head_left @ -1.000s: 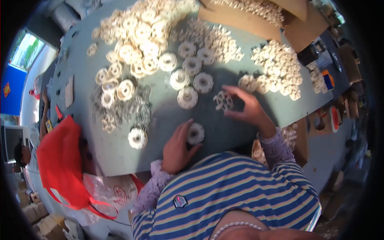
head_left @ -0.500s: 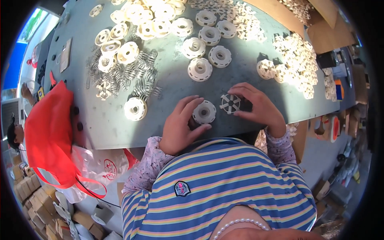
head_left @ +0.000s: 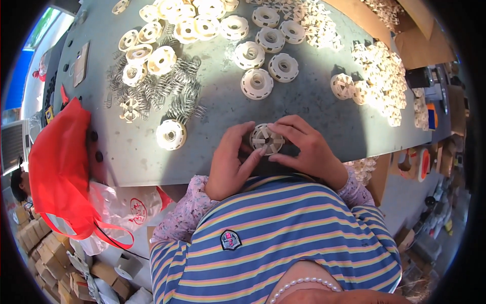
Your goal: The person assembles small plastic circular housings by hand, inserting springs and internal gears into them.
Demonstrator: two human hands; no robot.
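Observation:
Near the table's front edge, a pale spoked plastic disc (head_left: 274, 144) lies over a round cream plastic housing (head_left: 255, 133); I cannot tell whether it is fully seated. My left hand (head_left: 229, 164) curls round the left side of the housing, its thumb at the lower rim. From the right, my right hand (head_left: 310, 152) pinches the disc between fingers and thumb. The disc hides the inside of the housing. Ahead of my hands stand several similar housings (head_left: 256, 84) with coil springs in their middles, and another such housing (head_left: 171, 135) sits to the left.
Loose coil springs (head_left: 161, 96) and empty-looking housings (head_left: 162, 61) are heaped at the left. Spoked discs form a pile (head_left: 379, 76) at the right and another (head_left: 316, 25) at the back. A red bag (head_left: 61, 172) hangs by the left edge; a phone (head_left: 80, 65) lies behind it.
My right hand has moved left, carrying the spoked disc from beside the housing onto it. My left hand has shifted slightly right and closed in on the housing.

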